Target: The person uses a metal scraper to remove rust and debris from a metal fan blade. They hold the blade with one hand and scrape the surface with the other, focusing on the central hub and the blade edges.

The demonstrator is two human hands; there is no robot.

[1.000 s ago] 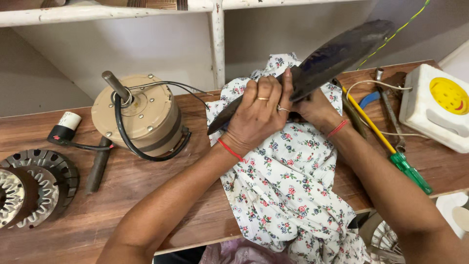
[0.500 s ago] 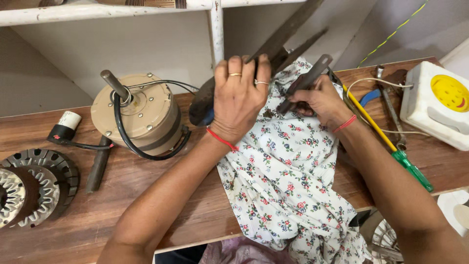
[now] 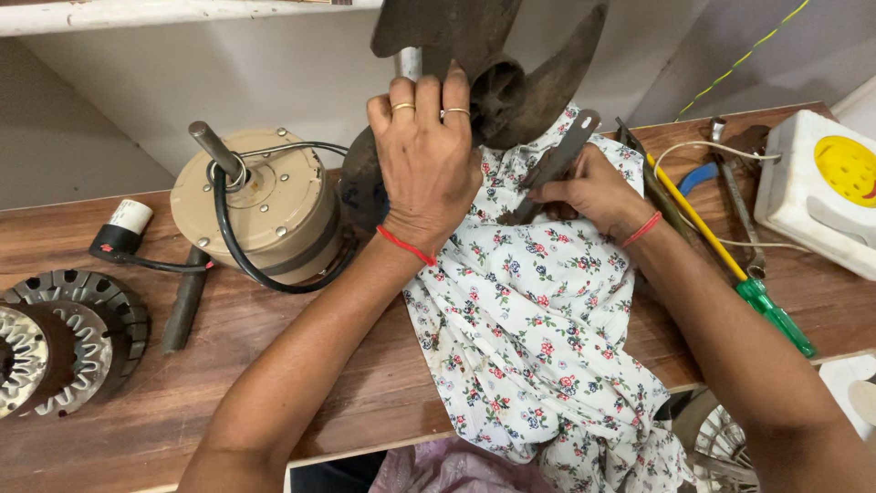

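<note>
Left hand (image 3: 427, 169) fingers over fan blade (image 3: 493, 82), apparently gripping

fan blade (image 3: 511, 68): top cut off by frame edge | left hand (image 3: 427, 164) hides part of hub | stator (image 3: 55, 338) clipped at left edge | floral cloth (image 3: 538, 338) runs off bottom

I see a wooden bench (image 3: 274, 365) carrying a beige motor (image 3: 260, 205), metal rings (image 3: 64, 324), a flowered cloth (image 3: 538, 338), a green-handled screwdriver (image 3: 730, 265) and a white box (image 3: 821, 196).
</note>
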